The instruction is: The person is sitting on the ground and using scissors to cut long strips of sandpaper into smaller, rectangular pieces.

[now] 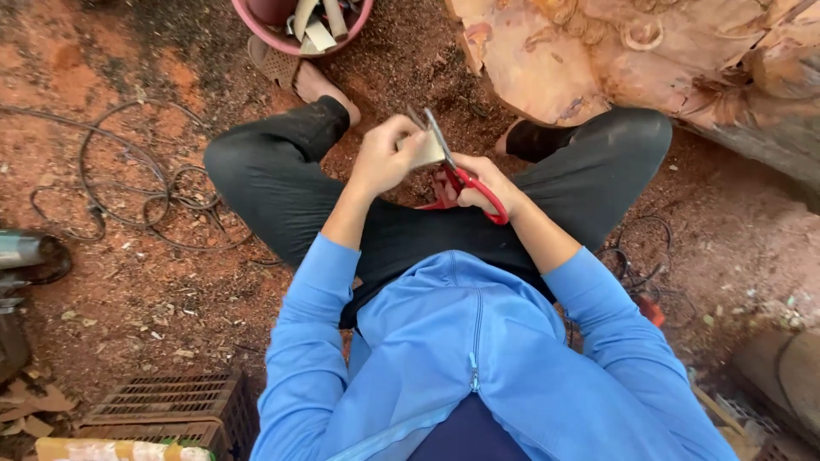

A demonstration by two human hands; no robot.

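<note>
Scissors (461, 175), red-handled: we held them in our right hand (478, 189), fingers thru the loops, blades parted at a small pale sheet piece (424, 150). Left hand (386, 154) pinched that piece, fingers clamped, above our lap. Cut looked begun, not finished. Pink tub (301, 41) w/ offcuts sat ahead.

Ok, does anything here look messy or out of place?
A dark cable lies in loose tangled loops on the red, chip-strewn ground, left of the knee. Otherwise nothing stands out.
</note>
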